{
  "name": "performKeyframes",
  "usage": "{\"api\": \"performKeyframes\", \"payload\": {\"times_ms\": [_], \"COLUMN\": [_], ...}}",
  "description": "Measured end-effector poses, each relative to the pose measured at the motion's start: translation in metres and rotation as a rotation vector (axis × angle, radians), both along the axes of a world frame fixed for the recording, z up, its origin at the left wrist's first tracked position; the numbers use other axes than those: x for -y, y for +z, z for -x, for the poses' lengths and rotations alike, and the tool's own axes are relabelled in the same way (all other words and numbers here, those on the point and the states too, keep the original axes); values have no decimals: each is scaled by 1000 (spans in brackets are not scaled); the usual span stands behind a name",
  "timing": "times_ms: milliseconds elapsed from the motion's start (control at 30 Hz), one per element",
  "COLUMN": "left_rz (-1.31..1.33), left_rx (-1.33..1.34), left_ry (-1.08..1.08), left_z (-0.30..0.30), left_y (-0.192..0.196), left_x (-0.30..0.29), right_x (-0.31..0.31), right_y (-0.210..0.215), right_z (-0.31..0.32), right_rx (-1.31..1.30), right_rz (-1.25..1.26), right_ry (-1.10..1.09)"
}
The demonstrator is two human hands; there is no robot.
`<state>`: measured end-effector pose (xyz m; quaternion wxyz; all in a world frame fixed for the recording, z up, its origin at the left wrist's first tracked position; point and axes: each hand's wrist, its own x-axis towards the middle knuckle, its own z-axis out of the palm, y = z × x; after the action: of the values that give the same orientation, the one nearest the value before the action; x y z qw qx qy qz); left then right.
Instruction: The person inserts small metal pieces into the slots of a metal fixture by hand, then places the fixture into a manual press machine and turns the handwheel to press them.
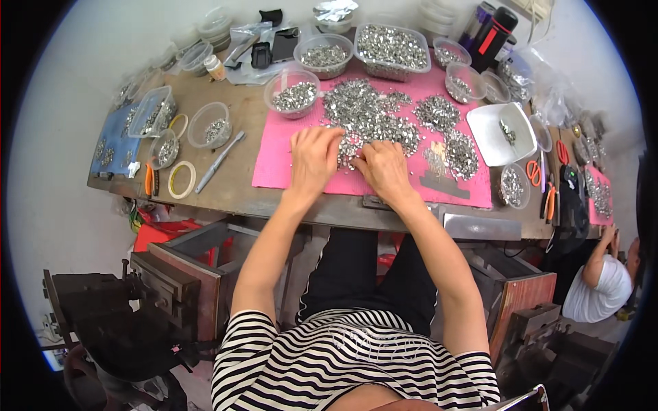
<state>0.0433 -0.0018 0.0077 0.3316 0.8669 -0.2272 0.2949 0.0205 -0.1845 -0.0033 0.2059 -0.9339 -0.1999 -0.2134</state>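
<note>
My left hand (316, 156) and my right hand (384, 168) rest on a pink mat (274, 164), at the near side of a large heap of small shiny metal pieces (363, 106). The left hand's fingers are curled together with the tips at the heap's edge. Bent fingers and thumb of the right hand come together over loose pieces between the hands. What either hand pinches is too small and covered to make out. Right of the heap lie two smaller piles, an upper pile (436, 113) and a lower pile (461, 155), with a flat grey strip (444, 186) below.
Tubs of metal pieces, including a large rectangular tub (391, 49), line the back. A white tray (502, 134) stands at right; orange-handled scissors (533, 172) lie beyond. At left are a tape roll (181, 179) and a grey pen-like tool (220, 162). Another person (600, 284) works far right.
</note>
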Motion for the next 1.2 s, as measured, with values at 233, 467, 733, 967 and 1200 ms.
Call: {"api": "performKeyframes", "payload": {"times_ms": [233,467,733,967,1200], "left_rz": [-136,19,182,106,276], "left_rx": [-105,-151,-172,-314,-484], "left_ry": [-112,-155,-140,-492,-469], "left_z": [-70,-91,-74,5,17], "left_y": [-17,-16,-2,-12,-8], "left_x": [9,8,16,45,44], "right_x": [-4,-7,7,69,83], "right_y": [-3,1,2,21,8], "right_z": [-4,-13,0,32,52], "right_rx": [-138,-193,-88,-140,-113], "right_rz": [-28,-4,-100,-150,-99], "right_ry": [-60,-99,-20,-42,32]}}
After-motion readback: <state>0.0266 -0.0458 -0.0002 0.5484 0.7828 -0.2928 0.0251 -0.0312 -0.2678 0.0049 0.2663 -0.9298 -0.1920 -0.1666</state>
